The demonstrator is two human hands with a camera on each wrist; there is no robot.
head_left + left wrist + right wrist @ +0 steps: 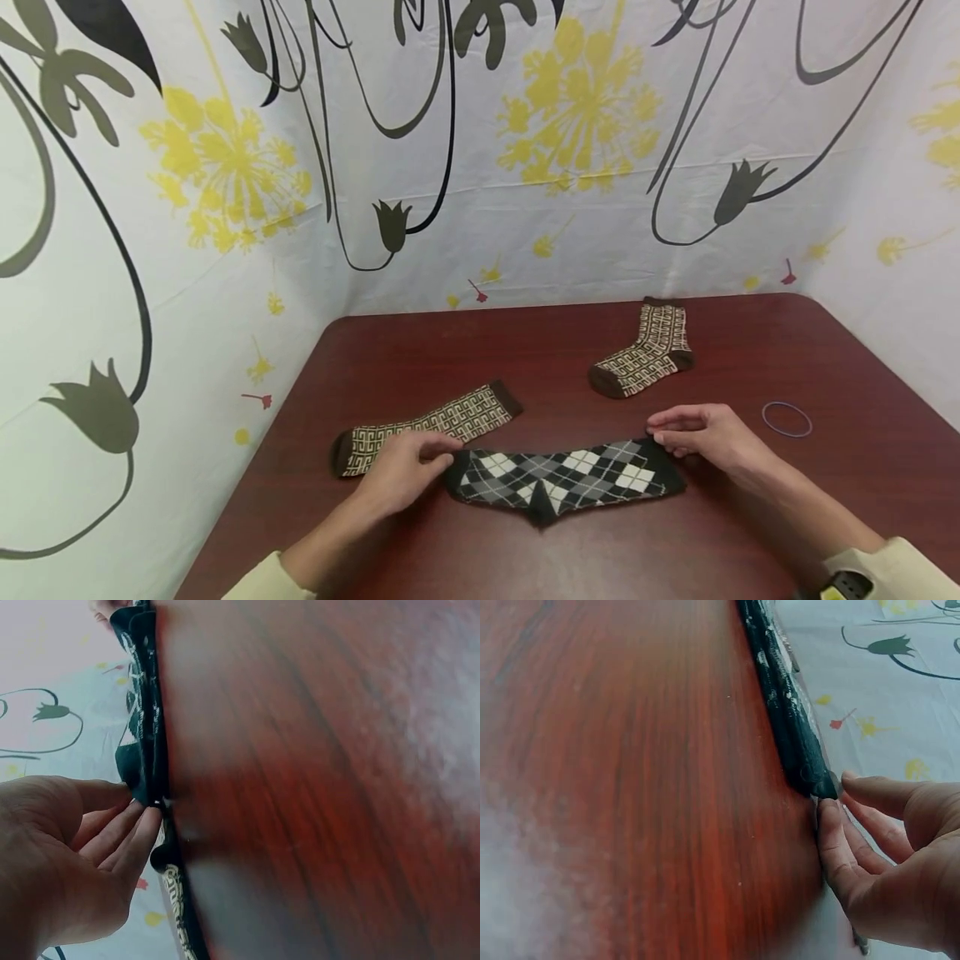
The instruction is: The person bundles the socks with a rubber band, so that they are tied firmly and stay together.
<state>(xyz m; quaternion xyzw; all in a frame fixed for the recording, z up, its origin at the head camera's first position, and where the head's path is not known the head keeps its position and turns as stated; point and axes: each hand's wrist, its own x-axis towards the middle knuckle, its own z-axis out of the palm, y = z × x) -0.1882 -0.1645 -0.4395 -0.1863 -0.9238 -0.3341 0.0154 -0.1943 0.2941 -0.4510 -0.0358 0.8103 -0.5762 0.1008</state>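
An argyle sock (pixel 570 475) in black, grey and white lies stretched sideways on the table, its dark heel pointing toward me. My left hand (pixel 408 467) pinches its left end between thumb and fingers. At the opposite end, my right hand (pixel 708 433) pinches the black upper corner. In the left wrist view the sock (pixel 146 697) is seen edge-on, with the thumb on one face and fingers below. The right wrist view shows the sock's dark end (pixel 810 769) at the right fingertips. Behind the left hand lies a brown-and-cream patterned sock (pixel 472 412), partly covered by that hand.
A second brown-and-cream sock (pixel 648 354) lies at the back right of the dark red table (pixel 420 350). A thin bluish ring-shaped band (pixel 787 419) sits right of my right hand. Flower-printed white cloth (pixel 480 167) surrounds the table at the back and sides.
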